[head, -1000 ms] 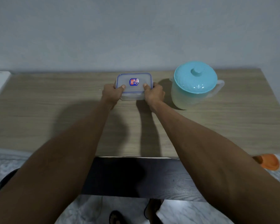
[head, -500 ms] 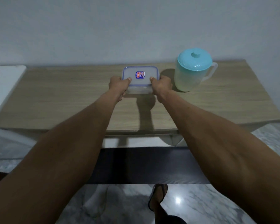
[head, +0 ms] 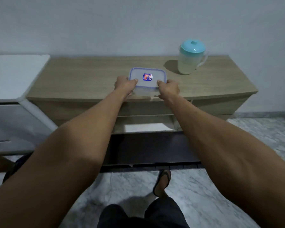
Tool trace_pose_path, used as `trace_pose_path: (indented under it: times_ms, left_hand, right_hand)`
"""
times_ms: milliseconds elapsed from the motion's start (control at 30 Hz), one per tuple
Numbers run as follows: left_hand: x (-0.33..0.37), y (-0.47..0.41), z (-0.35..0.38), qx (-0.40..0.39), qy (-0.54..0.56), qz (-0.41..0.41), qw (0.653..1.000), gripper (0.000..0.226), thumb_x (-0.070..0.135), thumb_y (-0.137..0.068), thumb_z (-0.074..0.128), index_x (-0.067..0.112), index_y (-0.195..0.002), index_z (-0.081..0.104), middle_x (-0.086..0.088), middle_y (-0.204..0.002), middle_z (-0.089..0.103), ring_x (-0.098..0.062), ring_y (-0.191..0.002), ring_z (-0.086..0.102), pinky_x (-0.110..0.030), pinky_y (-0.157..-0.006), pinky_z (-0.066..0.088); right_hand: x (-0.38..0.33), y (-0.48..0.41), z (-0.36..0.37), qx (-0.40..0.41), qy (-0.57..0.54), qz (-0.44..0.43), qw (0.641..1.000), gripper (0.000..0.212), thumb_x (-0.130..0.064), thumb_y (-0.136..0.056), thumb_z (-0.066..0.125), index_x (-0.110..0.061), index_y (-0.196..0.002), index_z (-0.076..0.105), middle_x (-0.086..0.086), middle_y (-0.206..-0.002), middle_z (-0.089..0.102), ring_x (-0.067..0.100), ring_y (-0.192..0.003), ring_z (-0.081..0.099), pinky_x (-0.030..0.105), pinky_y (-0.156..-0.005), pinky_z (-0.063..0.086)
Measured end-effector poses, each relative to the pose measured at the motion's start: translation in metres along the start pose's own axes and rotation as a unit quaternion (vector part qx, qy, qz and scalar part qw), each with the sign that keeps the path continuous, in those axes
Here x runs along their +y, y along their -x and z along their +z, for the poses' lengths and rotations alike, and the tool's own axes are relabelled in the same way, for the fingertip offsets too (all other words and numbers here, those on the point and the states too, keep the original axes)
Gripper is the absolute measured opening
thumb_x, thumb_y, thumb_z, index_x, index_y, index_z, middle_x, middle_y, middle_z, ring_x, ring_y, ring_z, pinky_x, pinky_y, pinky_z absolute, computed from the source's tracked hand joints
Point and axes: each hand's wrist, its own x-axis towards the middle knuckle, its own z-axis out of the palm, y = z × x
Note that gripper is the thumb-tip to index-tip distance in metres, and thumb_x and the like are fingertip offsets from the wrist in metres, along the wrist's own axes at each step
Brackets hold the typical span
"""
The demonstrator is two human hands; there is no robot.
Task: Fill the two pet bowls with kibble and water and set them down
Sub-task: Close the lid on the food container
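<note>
Pale wall behind; grey marbled floor below. Wooden cabinet stands against the wall, with an open shelf under its top. White unit touches the cabinet's left end.

Both bare forearms reach forward from the bottom corners of the frame. One sandalled foot on the floor in front of the cabinet.

Jug: translucent, teal lid on, upright at the back right of the top, handle to the right.

Box: clear, blue-rimmed lid closed, at the front edge of the top, left of the jug and well apart from it. Resting or lifted: cannot tell. Contents not discernible.

Left hand grips the box's left end, thumb on the lid. Right hand grips the right end, thumb likewise on the lid.

Sticker, red and blue, at lid centre; text unreadable.
</note>
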Motion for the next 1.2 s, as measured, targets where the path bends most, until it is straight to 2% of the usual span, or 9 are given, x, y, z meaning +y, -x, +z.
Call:
trace_pose_path:
  times_ms: [67,133,267,367,467,733,967,1100,1200]
  left_hand:
    - [-0.014,0.017,-0.01,0.006,-0.001,-0.002,1.0,0.019,0.027,-0.083,0.072,0.012,-0.076,0.06,-0.012,-0.083,0.061,-0.021,-0.056,0.05,-0.028,-0.048,0.046]
    - [-0.032,0.031,-0.019,0.007,-0.003,-0.015,1.0,0.018,0.029,-0.083,0.071,0.013,-0.083,0.062,-0.011,-0.09,0.065,-0.025,-0.071,0.061,-0.037,-0.063,0.059]
    - [-0.077,0.053,-0.029,-0.006,0.013,-0.064,0.998,0.018,0.032,-0.081,0.07,0.019,-0.074,0.059,-0.008,-0.093,0.069,-0.025,-0.08,0.067,-0.047,-0.081,0.059]
    - [-0.105,0.066,-0.035,-0.011,0.005,-0.081,0.997,0.012,0.028,-0.087,0.066,0.019,-0.081,0.059,-0.008,-0.099,0.065,-0.024,-0.087,0.064,-0.042,-0.082,0.059]
    - [-0.135,0.067,-0.036,-0.024,0.001,-0.108,0.994,0.021,0.022,-0.094,0.062,0.011,-0.111,0.064,-0.008,-0.107,0.063,-0.022,-0.097,0.062,-0.041,-0.088,0.057]
    - [-0.203,0.018,-0.016,0.003,0.012,-0.11,0.994,0.027,0.024,-0.092,0.064,0.013,-0.117,0.066,-0.007,-0.112,0.069,-0.023,-0.101,0.067,-0.043,-0.09,0.057]
    - [-0.242,-0.046,0.004,0.028,0.025,-0.053,0.998,0.034,0.025,-0.094,0.062,0.011,-0.125,0.059,-0.005,-0.111,0.063,-0.022,-0.101,0.064,-0.042,-0.092,0.057]
    - [-0.248,-0.086,0.013,0.059,0.031,-0.018,0.998,0.044,0.028,-0.092,0.064,0.011,-0.131,0.054,-0.005,-0.11,0.061,-0.023,-0.104,0.063,-0.045,-0.095,0.054]
    - [-0.253,-0.114,0.016,0.082,0.008,-0.003,0.997,0.065,0.033,-0.09,0.064,0.006,-0.144,0.04,-0.014,-0.133,0.057,-0.031,-0.115,0.06,-0.046,-0.1,0.05]
  right_hand:
    - [0.009,0.025,-0.001,-0.007,0.007,0.002,1.0,0.033,-0.036,-0.085,0.067,-0.009,-0.103,0.069,0.017,-0.107,0.07,0.037,-0.1,0.066,0.048,-0.088,0.057]
    - [0.022,0.049,0.0,-0.015,0.003,0.011,1.0,0.036,-0.034,-0.088,0.067,-0.006,-0.11,0.069,0.016,-0.11,0.068,0.034,-0.101,0.066,0.048,-0.088,0.057]
    - [0.053,0.083,0.007,-0.029,-0.005,0.045,0.999,0.033,-0.03,-0.088,0.066,-0.007,-0.111,0.07,0.01,-0.102,0.065,0.031,-0.097,0.066,0.047,-0.087,0.058]
    - [0.078,0.093,0.017,-0.036,0.004,0.057,0.998,0.031,-0.028,-0.089,0.065,-0.009,-0.113,0.069,0.007,-0.097,0.065,0.03,-0.097,0.066,0.047,-0.087,0.058]
    - [0.106,0.096,0.032,-0.052,0.02,0.067,0.996,0.031,-0.03,-0.089,0.065,-0.011,-0.113,0.07,0.007,-0.096,0.067,0.031,-0.095,0.067,0.049,-0.086,0.058]
    - [0.169,0.054,0.08,-0.053,0.015,0.059,0.997,0.026,-0.033,-0.087,0.066,-0.015,-0.105,0.071,0.008,-0.096,0.071,0.031,-0.093,0.068,0.049,-0.085,0.058]
    - [0.192,-0.004,0.13,-0.053,-0.003,0.002,0.999,0.032,-0.03,-0.093,0.064,-0.01,-0.119,0.066,0.011,-0.106,0.069,0.023,-0.083,0.063,0.041,-0.083,0.06]
    - [0.197,-0.039,0.162,-0.038,-0.012,-0.017,0.999,0.05,-0.035,-0.093,0.063,-0.009,-0.136,0.056,0.015,-0.131,0.061,0.03,-0.114,0.06,0.037,-0.1,0.05]
    - [0.201,-0.064,0.183,-0.029,-0.005,-0.021,0.999,0.047,-0.033,-0.092,0.063,-0.006,-0.131,0.058,0.017,-0.129,0.061,0.034,-0.119,0.058,0.035,-0.099,0.046]
